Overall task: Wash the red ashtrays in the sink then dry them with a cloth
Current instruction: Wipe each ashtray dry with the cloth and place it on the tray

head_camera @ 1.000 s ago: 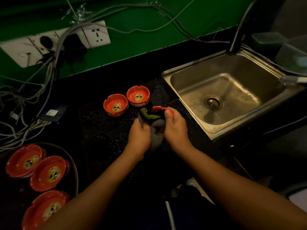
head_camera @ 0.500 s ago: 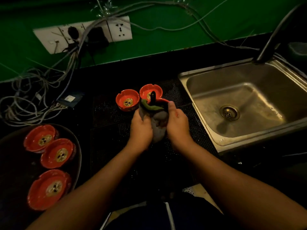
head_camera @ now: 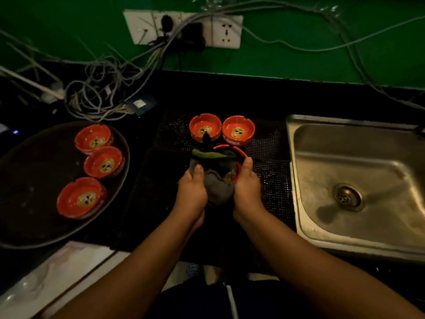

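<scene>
Above the black mat [head_camera: 271, 157] beside the sink [head_camera: 322, 146], the left hand [head_camera: 192, 189] has its grip tight on the gray cloth [head_camera: 218, 183] and the right hand [head_camera: 247, 187] has its grip tight on the red ashtray [head_camera: 231, 147] wrapped in it, with two more ashtrays [head_camera: 205, 128] just behind and three ashtrays [head_camera: 104, 162] on the tray [head_camera: 34, 169].

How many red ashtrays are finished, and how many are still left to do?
In hand: the right hand grips one ashtray while the left hand holds the cloth against it, so it is being dried. None sits in the sink, so washing looks finished. On the mat stand two ashtrays and on the round tray three ashtrays. I cannot tell which group is already dry.
</scene>
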`<control>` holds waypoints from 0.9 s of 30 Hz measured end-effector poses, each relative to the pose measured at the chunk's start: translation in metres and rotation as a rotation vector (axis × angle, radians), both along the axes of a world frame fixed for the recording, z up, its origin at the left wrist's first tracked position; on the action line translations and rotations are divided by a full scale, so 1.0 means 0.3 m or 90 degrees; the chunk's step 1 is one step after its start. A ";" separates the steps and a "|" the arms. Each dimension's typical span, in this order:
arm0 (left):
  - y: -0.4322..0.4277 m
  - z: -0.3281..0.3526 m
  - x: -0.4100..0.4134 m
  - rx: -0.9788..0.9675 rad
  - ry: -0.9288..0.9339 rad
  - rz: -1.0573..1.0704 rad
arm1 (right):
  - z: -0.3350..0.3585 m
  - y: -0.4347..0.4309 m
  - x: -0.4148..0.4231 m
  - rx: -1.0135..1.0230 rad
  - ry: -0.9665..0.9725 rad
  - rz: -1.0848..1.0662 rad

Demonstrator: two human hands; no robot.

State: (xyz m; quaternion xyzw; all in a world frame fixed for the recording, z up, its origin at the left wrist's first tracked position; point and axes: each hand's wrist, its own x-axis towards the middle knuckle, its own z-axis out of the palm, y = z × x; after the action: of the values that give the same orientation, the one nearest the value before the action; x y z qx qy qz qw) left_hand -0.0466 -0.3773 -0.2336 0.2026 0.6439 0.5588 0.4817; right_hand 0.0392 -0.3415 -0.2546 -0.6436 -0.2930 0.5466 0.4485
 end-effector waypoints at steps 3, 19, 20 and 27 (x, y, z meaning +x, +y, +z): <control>-0.074 0.007 -0.063 -0.020 -0.043 0.078 | -0.019 -0.013 -0.049 -0.030 0.009 0.069; -0.606 0.112 -0.881 0.010 -0.072 0.472 | 0.049 -0.080 -0.746 0.174 -0.125 0.592; -0.631 0.111 -0.930 -0.001 -0.067 0.482 | 0.047 -0.084 -0.813 0.212 -0.158 0.621; -0.735 0.090 -1.207 -0.020 -0.106 0.554 | 0.033 -0.096 -1.249 0.372 -0.390 0.841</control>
State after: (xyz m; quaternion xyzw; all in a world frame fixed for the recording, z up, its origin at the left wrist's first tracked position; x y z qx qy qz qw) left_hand -0.4087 -0.5979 -0.2065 -0.1401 0.6368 0.7141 0.2549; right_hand -0.3356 -0.3704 -0.2447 -0.3139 -0.8579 0.3988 0.0808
